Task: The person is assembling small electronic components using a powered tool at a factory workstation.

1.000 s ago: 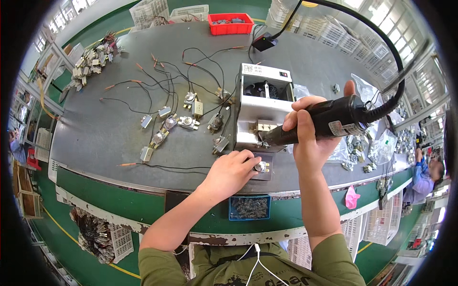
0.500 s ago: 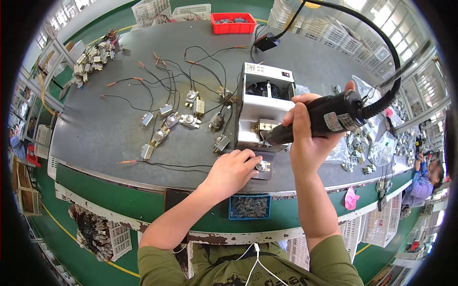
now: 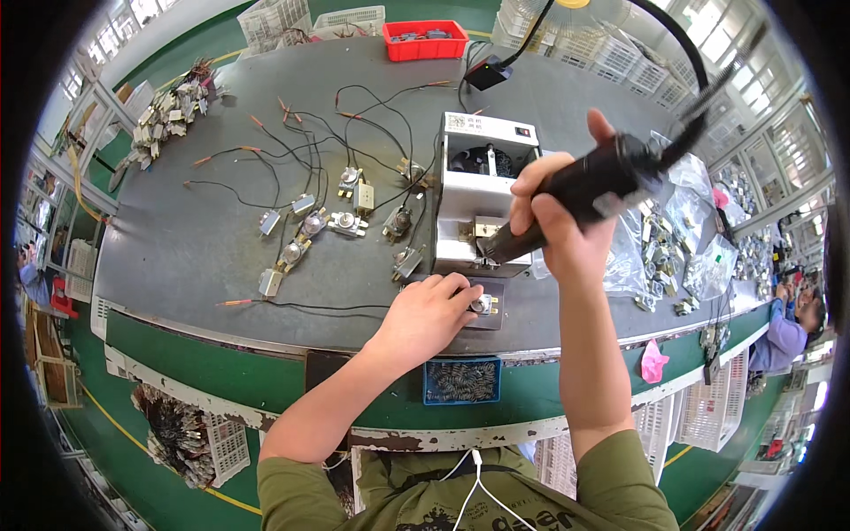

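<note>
My right hand (image 3: 567, 232) is wrapped around a black corded electric screwdriver (image 3: 595, 186), whose body is smeared by motion. Its nose points down and left, at the front opening of a metal box-shaped screw feeder (image 3: 456, 212); whether the tip touches a screw is too small to tell. Lower down, my left hand (image 3: 425, 320) has its fingers closed on a small round-topped metal component (image 3: 482, 305) with brass-coloured terminals. That component sits on a flat metal plate (image 3: 489, 323) in front of the feeder, partly covered by my fingertips. A dark lead runs left from under this hand.
Several wired components (image 3: 347, 223) lie left of the feeder. A blue tray (image 3: 462, 403) of small metal parts sits at the near edge, and a red bin (image 3: 425, 51) at the far edge. Plastic bags (image 3: 624, 265) and loose parts cover the right. Another person (image 3: 784, 334) sits far right.
The rear end of the screwdriver has swung up and slightly left with my right hand, while its nose stays at the feeder's front. My left hand remains on the component.
</note>
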`<state>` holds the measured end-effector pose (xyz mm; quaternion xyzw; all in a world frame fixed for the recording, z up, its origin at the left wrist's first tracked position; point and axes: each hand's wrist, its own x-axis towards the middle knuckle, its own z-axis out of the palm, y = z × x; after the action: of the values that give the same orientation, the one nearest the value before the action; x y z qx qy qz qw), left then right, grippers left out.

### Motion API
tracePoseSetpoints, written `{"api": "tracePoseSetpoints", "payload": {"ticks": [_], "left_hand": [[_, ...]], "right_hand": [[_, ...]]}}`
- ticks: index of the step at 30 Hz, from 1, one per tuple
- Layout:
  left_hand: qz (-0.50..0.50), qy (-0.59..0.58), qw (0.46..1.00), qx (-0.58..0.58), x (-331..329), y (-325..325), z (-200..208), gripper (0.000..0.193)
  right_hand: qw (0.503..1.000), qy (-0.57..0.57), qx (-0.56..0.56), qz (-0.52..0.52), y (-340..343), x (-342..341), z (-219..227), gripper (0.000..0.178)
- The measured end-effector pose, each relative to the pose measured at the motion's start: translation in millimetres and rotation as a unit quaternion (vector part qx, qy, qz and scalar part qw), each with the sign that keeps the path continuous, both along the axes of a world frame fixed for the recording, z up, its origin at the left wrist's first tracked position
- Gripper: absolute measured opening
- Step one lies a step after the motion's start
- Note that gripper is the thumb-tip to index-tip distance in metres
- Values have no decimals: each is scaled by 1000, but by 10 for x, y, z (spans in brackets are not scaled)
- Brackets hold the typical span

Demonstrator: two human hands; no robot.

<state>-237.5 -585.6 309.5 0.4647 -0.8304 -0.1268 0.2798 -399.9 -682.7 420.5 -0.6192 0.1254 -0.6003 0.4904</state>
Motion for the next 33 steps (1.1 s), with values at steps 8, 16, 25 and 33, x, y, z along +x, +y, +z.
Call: {"api": "tracePoseSetpoints", "payload": {"ticks": [8, 16, 25, 33], "left_hand": [[1, -9, 1000, 1, -4, 19, 29, 37], [13, 1, 1000, -4, -11, 23, -19, 34], [15, 1, 1000, 5, -17, -5, -7, 33], [10, 2, 1000, 9, -20, -9, -15, 34]], "right_hand": [[985, 13, -21, -172, 227, 242, 5, 88], [986, 3, 46, -160, 526, -28, -24, 95], [987, 17, 71, -144, 579, -66, -156, 93], [989, 33, 59, -131, 584, -29, -189, 94]]}}
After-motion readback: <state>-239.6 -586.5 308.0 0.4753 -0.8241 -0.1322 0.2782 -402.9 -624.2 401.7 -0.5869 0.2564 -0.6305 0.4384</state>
